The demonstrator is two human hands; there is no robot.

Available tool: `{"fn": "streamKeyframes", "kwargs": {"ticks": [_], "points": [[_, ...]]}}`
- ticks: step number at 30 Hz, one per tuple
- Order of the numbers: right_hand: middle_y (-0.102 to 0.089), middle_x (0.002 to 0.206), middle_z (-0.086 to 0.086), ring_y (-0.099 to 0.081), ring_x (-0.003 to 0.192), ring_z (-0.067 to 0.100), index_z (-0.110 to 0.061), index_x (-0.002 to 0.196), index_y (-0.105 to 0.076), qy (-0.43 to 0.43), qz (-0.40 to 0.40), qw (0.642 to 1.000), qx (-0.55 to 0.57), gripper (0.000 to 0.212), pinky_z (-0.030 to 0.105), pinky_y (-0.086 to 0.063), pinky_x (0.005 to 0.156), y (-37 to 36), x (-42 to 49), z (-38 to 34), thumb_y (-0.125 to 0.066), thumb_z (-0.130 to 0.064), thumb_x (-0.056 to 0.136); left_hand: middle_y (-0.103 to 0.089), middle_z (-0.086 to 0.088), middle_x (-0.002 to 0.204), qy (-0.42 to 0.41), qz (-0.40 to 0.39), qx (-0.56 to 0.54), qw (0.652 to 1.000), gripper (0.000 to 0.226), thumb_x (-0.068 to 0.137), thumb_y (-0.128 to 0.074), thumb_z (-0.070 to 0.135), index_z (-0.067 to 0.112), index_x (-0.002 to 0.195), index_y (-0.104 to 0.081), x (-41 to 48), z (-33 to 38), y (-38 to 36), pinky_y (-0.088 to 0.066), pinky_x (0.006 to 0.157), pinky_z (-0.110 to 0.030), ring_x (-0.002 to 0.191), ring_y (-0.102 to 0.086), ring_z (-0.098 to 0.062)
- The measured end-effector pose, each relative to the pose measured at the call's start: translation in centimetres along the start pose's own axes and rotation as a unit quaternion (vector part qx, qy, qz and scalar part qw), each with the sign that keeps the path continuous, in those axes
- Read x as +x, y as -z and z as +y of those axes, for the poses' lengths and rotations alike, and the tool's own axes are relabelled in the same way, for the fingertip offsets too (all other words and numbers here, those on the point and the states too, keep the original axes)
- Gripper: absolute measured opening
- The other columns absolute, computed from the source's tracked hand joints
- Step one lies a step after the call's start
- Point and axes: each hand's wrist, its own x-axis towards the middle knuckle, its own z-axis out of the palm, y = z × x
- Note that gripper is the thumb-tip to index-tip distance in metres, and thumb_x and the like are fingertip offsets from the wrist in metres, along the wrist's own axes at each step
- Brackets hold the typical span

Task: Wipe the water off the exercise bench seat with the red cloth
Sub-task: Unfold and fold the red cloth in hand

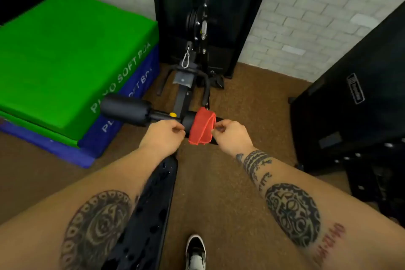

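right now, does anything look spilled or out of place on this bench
Yes. Water drops lie scattered over the black bench seat, low in the view, not yet wiped. The red cloth is draped over a foam roller pad at the far end, with the right hand pinching its edge.

A single wide-angle view comes from the person's head, facing forward and steeply down. It sits close over the left forearm (87,215) and the right forearm (306,204), which enter from the bottom corners and fill much of the lower half. The red cloth (201,126) lies near the middle of the frame. At the bottom edge, almost straight below, are the bench seat (151,215), the floor (230,182) and a shoe (195,252). The brick wall (306,17) ahead reaches the top edge, its lines bowed by the lens.
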Motion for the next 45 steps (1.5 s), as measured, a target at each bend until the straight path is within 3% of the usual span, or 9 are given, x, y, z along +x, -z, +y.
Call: {"fn": "streamKeyframes", "kwargs": {"ticks": [12, 19, 22, 25, 30, 34, 38, 42, 45], "points": [[-0.047, 0.125, 0.008, -0.044, 0.118, 0.034, -0.018, 0.122, -0.063, -0.033, 0.017, 0.994, -0.105, 0.036, 0.048, -0.047, 0.093, -8.4, 10.6, 4.7, -0.063, -0.038, 0.092, -0.069, -0.007, 0.120, 0.145, 0.013, -0.120, 0.982, 0.046, 0.086, -0.064, 0.030, 0.022, 0.131, -0.060, 10.1, 0.1, -12.8, -0.055, 0.093, -0.042, 0.106, -0.066, -0.029], [-0.066, 0.113, 0.003, -0.059, 0.111, 0.024, -0.025, 0.102, -0.071, -0.021, 0.024, 0.995, 0.099, 0.014, 0.041, -0.050, 0.096, -8.2, 9.5, 5.0, -0.068, -0.023, 0.088, -0.066, -0.011, 0.104, 0.227, 0.032, -0.354, 0.907, 0.017, 0.088, -0.055, 0.017, 0.014, 0.105, -0.058, 10.4, 0.8, -12.7, -0.053, 0.070, -0.035, 0.094, -0.065, -0.030], [-0.067, 0.106, -0.001, -0.061, 0.101, 0.016, -0.024, 0.096, -0.069, 0.011, 0.045, 0.986, 0.161, 0.009, 0.031, -0.049, 0.091, -6.5, 6.3, 4.3, -0.066, -0.018, 0.090, -0.063, -0.010, 0.098, 0.252, 0.005, -0.439, 0.862, 0.022, 0.100, -0.048, 0.034, 0.015, 0.109, -0.056, 8.1, 2.2, -10.5, -0.041, 0.061, -0.031, 0.092, -0.065, -0.028], [-0.066, 0.101, -0.007, -0.061, 0.098, 0.012, -0.023, 0.093, -0.070, 0.055, 0.056, 0.982, 0.170, 0.009, 0.024, -0.045, 0.088, -4.1, 2.5, 3.1, -0.071, -0.017, 0.087, -0.066, -0.005, 0.103, 0.224, -0.049, -0.462, 0.857, 0.025, 0.099, -0.051, 0.046, 0.023, 0.109, -0.055, 5.0, 3.3, -7.5, -0.057, 0.079, -0.044, 0.096, -0.066, -0.026], [-0.065, 0.096, -0.017, -0.060, 0.100, 0.005, -0.030, 0.092, -0.070, 0.135, 0.099, 0.973, 0.157, 0.011, 0.020, -0.046, 0.090, -0.9, -6.1, -0.4, -0.075, -0.025, 0.083, -0.066, -0.009, 0.114, 0.115, -0.058, -0.444, 0.887, 0.015, 0.102, -0.051, 0.026, 0.023, 0.113, -0.059, -2.0, 5.1, -1.3, -0.053, 0.093, -0.055, 0.102, -0.065, -0.028], [-0.069, 0.099, -0.008, -0.067, 0.092, 0.007, -0.026, 0.110, -0.060, 0.061, 0.149, 0.925, 0.344, 0.019, 0.014, -0.052, 0.074, 1.9, -14.1, -4.9, -0.065, -0.031, 0.093, -0.068, -0.008, 0.117, 0.036, -0.070, -0.437, 0.896, 0.017, 0.102, -0.048, 0.022, 0.027, 0.115, -0.059, -9.7, 6.3, 4.4, -0.053, 0.094, -0.057, 0.105, -0.066, -0.030], [-0.067, 0.110, -0.008, -0.067, 0.102, 0.011, -0.026, 0.136, -0.050, 0.052, 0.171, 0.911, 0.373, 0.049, 0.037, -0.056, 0.092, 4.0, -22.1, -9.7, -0.062, -0.046, 0.093, -0.071, -0.009, 0.113, -0.031, -0.105, -0.443, 0.890, 0.018, 0.104, -0.046, 0.021, 0.025, 0.116, -0.059, -18.6, 6.6, 9.8, -0.058, 0.083, -0.048, 0.099, -0.070, -0.029], [-0.072, 0.100, -0.005, -0.069, 0.092, 0.012, -0.025, 0.105, -0.067, 0.092, 0.223, 0.903, 0.356, 0.018, 0.042, -0.059, 0.085, 5.4, -29.3, -13.9, -0.065, -0.038, 0.093, -0.073, -0.007, 0.104, -0.083, -0.114, -0.442, 0.886, 0.018, 0.103, -0.047, 0.023, 0.022, 0.116, -0.060, -25.9, 6.6, 13.9, -0.053, 0.059, -0.030, 0.081, -0.069, -0.019], [-0.073, 0.093, -0.006, -0.069, 0.087, 0.010, -0.028, 0.096, -0.068, 0.135, 0.241, 0.898, 0.342, 0.006, 0.037, -0.058, 0.082, 6.7, -33.2, -16.3, -0.064, -0.032, 0.095, -0.072, -0.006, 0.097, -0.102, -0.118, -0.445, 0.882, 0.012, 0.100, -0.051, 0.025, 0.022, 0.103, -0.063, -29.6, 6.1, 16.6, -0.051, 0.063, -0.032, 0.079, -0.067, -0.019]]}}
